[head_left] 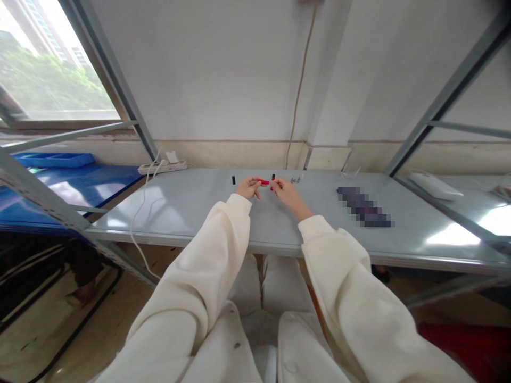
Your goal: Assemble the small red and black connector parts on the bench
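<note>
Over the grey tabletop [207, 205], my left hand [248, 187] pinches a thin red tube-like piece [263, 182] that points to the right. My right hand [284, 191] is closed at the fingertips near the right end of that piece; what it holds is too small to make out. Beside its fingertips is a small upright piece with a black top [273, 176] and red below, partly hidden by the fingers. A short black cylinder [233, 180] stands left of my left hand. Small grey metallic bits [295, 180] lie right of my right hand.
A pixelated dark object [364, 207] lies on the right of the tabletop. At the back left sits a white power strip [163, 167], its cable [132, 226] hanging over the front edge. Metal posts [115, 74] frame both sides. A blue tray [56, 159] is farther left.
</note>
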The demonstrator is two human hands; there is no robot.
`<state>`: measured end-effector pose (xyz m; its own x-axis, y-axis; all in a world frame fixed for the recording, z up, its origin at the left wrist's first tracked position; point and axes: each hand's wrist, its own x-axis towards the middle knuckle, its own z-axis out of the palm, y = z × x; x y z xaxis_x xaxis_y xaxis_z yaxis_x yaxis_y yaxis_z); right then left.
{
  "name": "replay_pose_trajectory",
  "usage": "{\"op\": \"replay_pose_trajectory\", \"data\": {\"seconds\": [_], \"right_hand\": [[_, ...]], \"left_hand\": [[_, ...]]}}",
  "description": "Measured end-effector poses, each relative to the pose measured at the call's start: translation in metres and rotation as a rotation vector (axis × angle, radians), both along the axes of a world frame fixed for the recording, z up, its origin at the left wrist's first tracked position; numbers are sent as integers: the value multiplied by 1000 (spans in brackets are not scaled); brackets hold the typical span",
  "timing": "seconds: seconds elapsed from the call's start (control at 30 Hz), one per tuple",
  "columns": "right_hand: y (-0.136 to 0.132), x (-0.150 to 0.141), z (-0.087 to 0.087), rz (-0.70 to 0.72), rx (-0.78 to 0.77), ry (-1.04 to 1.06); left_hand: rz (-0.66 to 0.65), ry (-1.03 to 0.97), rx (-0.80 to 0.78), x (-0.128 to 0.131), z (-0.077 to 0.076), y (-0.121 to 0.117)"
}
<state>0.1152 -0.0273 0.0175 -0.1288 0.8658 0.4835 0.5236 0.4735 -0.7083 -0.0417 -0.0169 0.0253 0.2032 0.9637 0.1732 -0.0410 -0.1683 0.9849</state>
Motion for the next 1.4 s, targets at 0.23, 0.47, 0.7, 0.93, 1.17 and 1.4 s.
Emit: {"op": "replay_pose_trajectory", "data": {"seconds": [0.23,0.47,0.7,0.93,1.17,1.4], "right_hand": [[1,1,-4,19,58,20],[-9,2,4,-18,144,-364],[-6,20,5,-274,-142,-533],[-1,23,0,-354,-243,-522],[-1,18,-2,-416,-306,-522],[-4,17,0,-416,-286,-533]], "left_hand": [[60,0,-23,-1,1,2],[9,61,83,-1,-3,3],[282,226,299,7,-5,4],[227,691,348,29,-10,8],[185,883,256,37,-14,17],[178,939,226,39,-17,18]]}}
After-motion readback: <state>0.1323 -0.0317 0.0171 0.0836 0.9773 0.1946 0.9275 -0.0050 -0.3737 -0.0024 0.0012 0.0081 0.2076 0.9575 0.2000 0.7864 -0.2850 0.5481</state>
